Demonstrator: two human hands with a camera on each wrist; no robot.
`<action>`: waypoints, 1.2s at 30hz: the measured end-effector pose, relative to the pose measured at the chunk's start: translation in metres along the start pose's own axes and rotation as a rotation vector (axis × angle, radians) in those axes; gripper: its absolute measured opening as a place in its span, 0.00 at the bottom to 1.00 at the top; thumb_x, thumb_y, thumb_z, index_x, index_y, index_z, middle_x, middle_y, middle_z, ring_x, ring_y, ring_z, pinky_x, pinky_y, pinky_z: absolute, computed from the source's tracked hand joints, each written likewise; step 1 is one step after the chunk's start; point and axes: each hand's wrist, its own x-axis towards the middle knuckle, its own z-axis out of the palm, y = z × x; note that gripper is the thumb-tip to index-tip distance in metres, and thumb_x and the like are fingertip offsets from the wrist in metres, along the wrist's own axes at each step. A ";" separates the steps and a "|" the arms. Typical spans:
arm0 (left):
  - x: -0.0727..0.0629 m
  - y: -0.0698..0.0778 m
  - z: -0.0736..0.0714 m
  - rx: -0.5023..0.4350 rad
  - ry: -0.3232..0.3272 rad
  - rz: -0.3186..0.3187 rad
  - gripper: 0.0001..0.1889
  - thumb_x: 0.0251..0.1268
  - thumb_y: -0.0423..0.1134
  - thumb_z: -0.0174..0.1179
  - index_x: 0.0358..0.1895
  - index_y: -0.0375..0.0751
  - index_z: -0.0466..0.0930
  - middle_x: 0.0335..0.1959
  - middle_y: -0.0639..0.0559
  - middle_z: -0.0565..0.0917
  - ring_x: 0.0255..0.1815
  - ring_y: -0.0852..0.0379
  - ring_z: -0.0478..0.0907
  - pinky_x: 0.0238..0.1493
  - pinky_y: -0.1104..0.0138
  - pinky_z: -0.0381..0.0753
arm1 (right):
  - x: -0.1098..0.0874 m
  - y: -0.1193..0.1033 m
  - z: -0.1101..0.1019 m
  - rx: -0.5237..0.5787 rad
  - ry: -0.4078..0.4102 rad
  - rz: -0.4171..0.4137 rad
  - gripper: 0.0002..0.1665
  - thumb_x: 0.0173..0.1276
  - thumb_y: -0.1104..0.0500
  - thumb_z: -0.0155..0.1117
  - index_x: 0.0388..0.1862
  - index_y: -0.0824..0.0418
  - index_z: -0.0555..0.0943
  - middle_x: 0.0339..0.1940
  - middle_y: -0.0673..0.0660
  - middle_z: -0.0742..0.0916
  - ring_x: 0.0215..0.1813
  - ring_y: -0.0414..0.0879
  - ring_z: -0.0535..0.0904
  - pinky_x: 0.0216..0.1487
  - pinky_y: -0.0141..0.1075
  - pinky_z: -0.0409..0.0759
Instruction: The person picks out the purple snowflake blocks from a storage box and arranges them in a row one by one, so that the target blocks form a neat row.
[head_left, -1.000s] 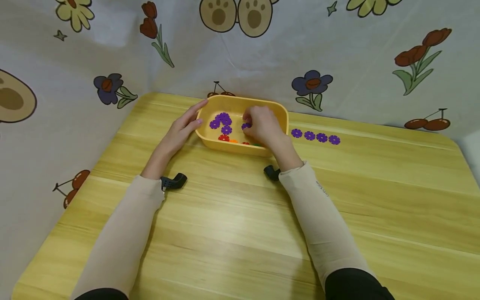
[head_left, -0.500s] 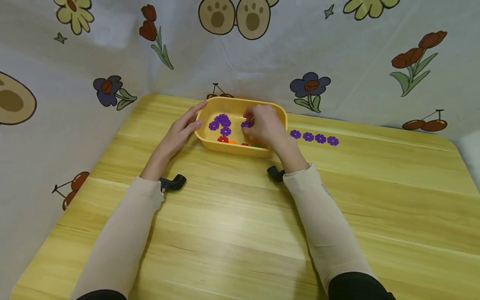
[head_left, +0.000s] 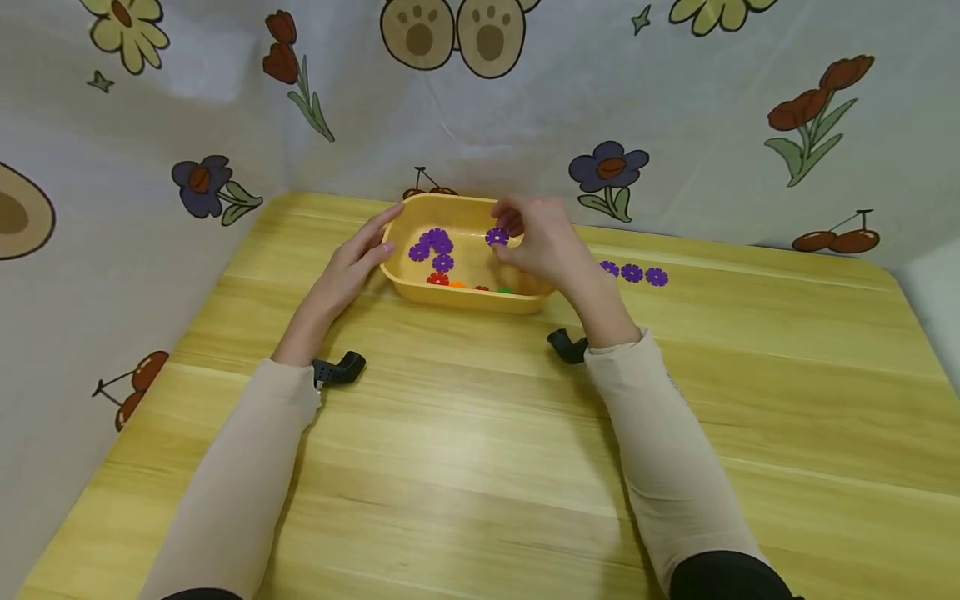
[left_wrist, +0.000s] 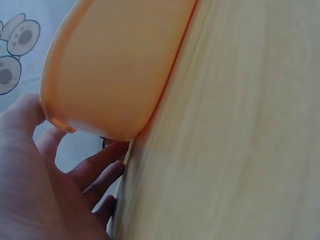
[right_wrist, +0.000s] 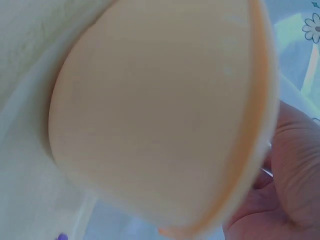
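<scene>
A yellow plastic bin (head_left: 465,297) stands near the back of the wooden table. Against its left end lies my left hand (head_left: 343,271), thumb at the rim and fingers extended along the outer wall; the left wrist view shows this hand (left_wrist: 55,180) beside the bin. My right hand (head_left: 553,243) pinches a purple flower-shaped disc (head_left: 497,237) between thumb and fingers, over the right part of the bin. Several purple discs (head_left: 437,242) lie inside at the left, with a red disc (head_left: 438,278) below them. In the right wrist view the bin wall hides the fingertips.
Orange, red and green pieces (head_left: 457,285) show partly behind the bin's front wall. To the right of the bin, purple discs (head_left: 632,273) lie in a row, partly covered by the right hand. A patterned cloth (head_left: 465,117) hangs behind the table.
My right hand has lifted the purple disc up from the bin's floor and shifted slightly right, now overlapping the row of discs. The left hand stays at the bin's end.
</scene>
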 end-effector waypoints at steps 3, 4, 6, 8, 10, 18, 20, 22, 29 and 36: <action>0.001 0.001 0.001 -0.007 -0.001 0.000 0.29 0.85 0.45 0.51 0.83 0.70 0.61 0.85 0.67 0.59 0.85 0.48 0.59 0.85 0.50 0.55 | -0.006 0.003 -0.006 -0.005 0.023 -0.028 0.23 0.63 0.63 0.78 0.55 0.69 0.82 0.48 0.62 0.88 0.50 0.54 0.87 0.58 0.47 0.87; 0.001 0.001 0.001 -0.008 -0.002 -0.003 0.29 0.85 0.44 0.51 0.83 0.68 0.60 0.85 0.65 0.59 0.85 0.47 0.59 0.85 0.49 0.55 | -0.007 0.004 -0.007 0.000 0.029 -0.036 0.23 0.63 0.64 0.78 0.55 0.68 0.82 0.48 0.61 0.88 0.50 0.54 0.87 0.58 0.47 0.87; 0.000 0.007 0.001 -0.010 -0.005 -0.019 0.30 0.85 0.42 0.50 0.84 0.62 0.60 0.86 0.62 0.58 0.86 0.45 0.57 0.86 0.48 0.54 | -0.011 0.008 -0.010 0.000 0.034 -0.048 0.23 0.63 0.64 0.78 0.55 0.68 0.82 0.48 0.61 0.88 0.50 0.54 0.87 0.58 0.47 0.87; -0.002 0.014 0.001 -0.017 -0.007 -0.028 0.30 0.85 0.41 0.50 0.84 0.60 0.60 0.86 0.60 0.58 0.86 0.45 0.57 0.86 0.48 0.54 | -0.015 0.012 -0.013 0.000 0.046 -0.058 0.23 0.64 0.64 0.77 0.55 0.68 0.82 0.49 0.61 0.89 0.51 0.54 0.87 0.58 0.47 0.87; -0.002 0.015 0.001 -0.013 -0.010 -0.035 0.30 0.85 0.42 0.50 0.85 0.59 0.60 0.86 0.59 0.58 0.86 0.45 0.56 0.86 0.48 0.54 | -0.020 0.016 -0.017 0.006 0.061 -0.062 0.22 0.64 0.65 0.76 0.56 0.68 0.82 0.49 0.61 0.89 0.51 0.54 0.88 0.59 0.47 0.87; 0.002 0.002 0.002 -0.006 -0.004 -0.038 0.30 0.85 0.42 0.50 0.84 0.63 0.59 0.86 0.61 0.58 0.86 0.45 0.56 0.86 0.48 0.54 | -0.039 0.036 -0.033 -0.002 0.146 -0.101 0.20 0.64 0.66 0.76 0.54 0.69 0.83 0.49 0.62 0.90 0.49 0.55 0.89 0.57 0.49 0.88; 0.001 0.002 0.001 -0.002 -0.002 -0.036 0.30 0.85 0.44 0.50 0.84 0.66 0.60 0.86 0.63 0.58 0.86 0.45 0.57 0.85 0.48 0.55 | -0.042 0.041 -0.037 -0.006 0.161 -0.115 0.20 0.64 0.67 0.76 0.54 0.68 0.83 0.48 0.62 0.90 0.48 0.55 0.90 0.56 0.49 0.89; 0.000 0.002 0.001 -0.002 0.001 -0.030 0.29 0.85 0.45 0.51 0.83 0.68 0.60 0.86 0.64 0.58 0.85 0.46 0.58 0.85 0.48 0.56 | -0.045 0.044 -0.039 -0.006 0.167 -0.127 0.20 0.64 0.67 0.76 0.54 0.68 0.83 0.48 0.61 0.91 0.48 0.55 0.90 0.56 0.48 0.89; -0.001 0.001 0.001 -0.024 -0.001 -0.014 0.29 0.85 0.45 0.51 0.83 0.67 0.61 0.85 0.64 0.59 0.85 0.46 0.59 0.85 0.49 0.57 | -0.053 0.057 -0.046 -0.004 0.166 -0.106 0.19 0.65 0.67 0.75 0.54 0.68 0.84 0.49 0.62 0.90 0.49 0.56 0.89 0.58 0.51 0.88; -0.001 0.009 0.002 -0.029 -0.005 -0.024 0.30 0.85 0.40 0.50 0.85 0.59 0.60 0.86 0.60 0.58 0.87 0.47 0.54 0.86 0.49 0.53 | -0.072 0.077 -0.060 -0.005 0.166 -0.036 0.20 0.66 0.68 0.74 0.56 0.68 0.83 0.51 0.64 0.89 0.51 0.60 0.88 0.59 0.55 0.86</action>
